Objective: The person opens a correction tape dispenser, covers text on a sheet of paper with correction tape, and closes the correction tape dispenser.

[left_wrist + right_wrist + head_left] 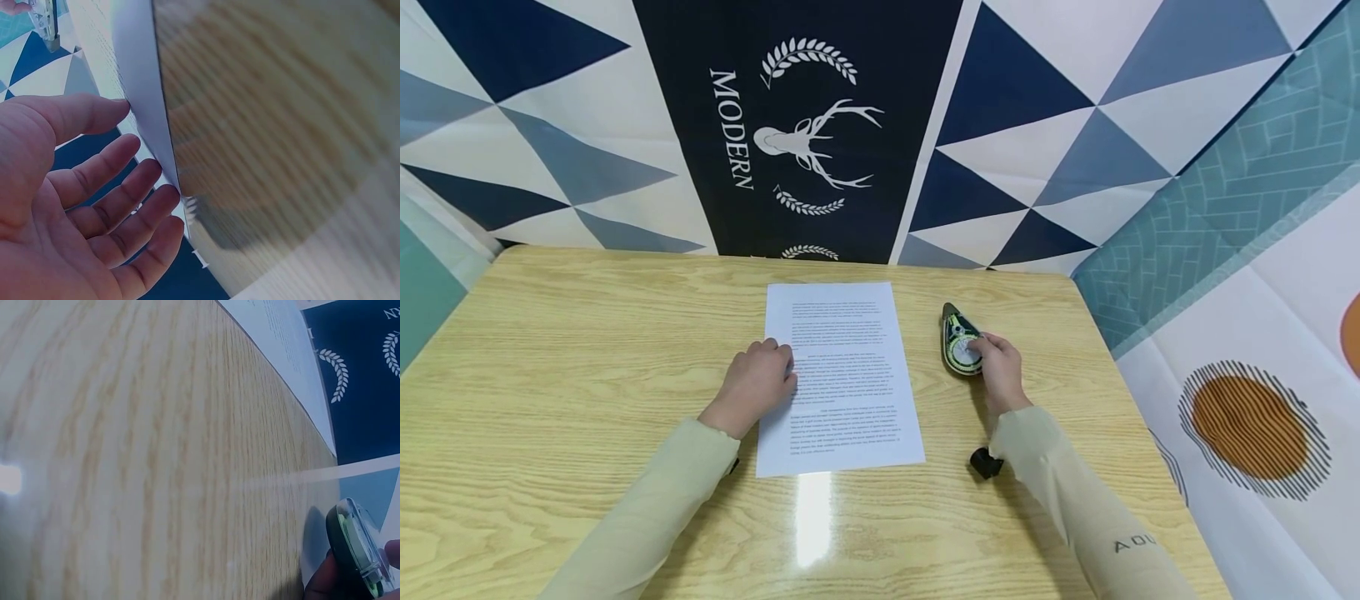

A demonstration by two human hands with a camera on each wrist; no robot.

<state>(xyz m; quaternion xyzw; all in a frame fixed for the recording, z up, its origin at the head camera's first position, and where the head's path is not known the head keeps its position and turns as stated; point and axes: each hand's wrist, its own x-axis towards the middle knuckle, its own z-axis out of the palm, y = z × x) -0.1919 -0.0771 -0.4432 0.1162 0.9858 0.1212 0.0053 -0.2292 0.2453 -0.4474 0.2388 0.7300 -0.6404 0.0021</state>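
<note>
A printed sheet of paper (842, 383) lies on the wooden table. My left hand (756, 382) rests at its left edge; in the left wrist view that hand (94, 194) has its thumb and fingers loosely bent, fingertips at the paper's edge (140, 75). To the right of the sheet, my right hand (1002, 371) pinches a correction tape dispenser (958, 346) by its rounded end, its narrow tip pointing away from me. The dispenser (356, 550) has a dark green body and a transparent cover in the right wrist view, where only some fingertips show.
The wooden table (587, 375) extends left of the paper and ends at a patterned cloth (820, 150) at the back. More patterned cloth hangs at the right side. A small black object (985, 463) sits by the right wrist.
</note>
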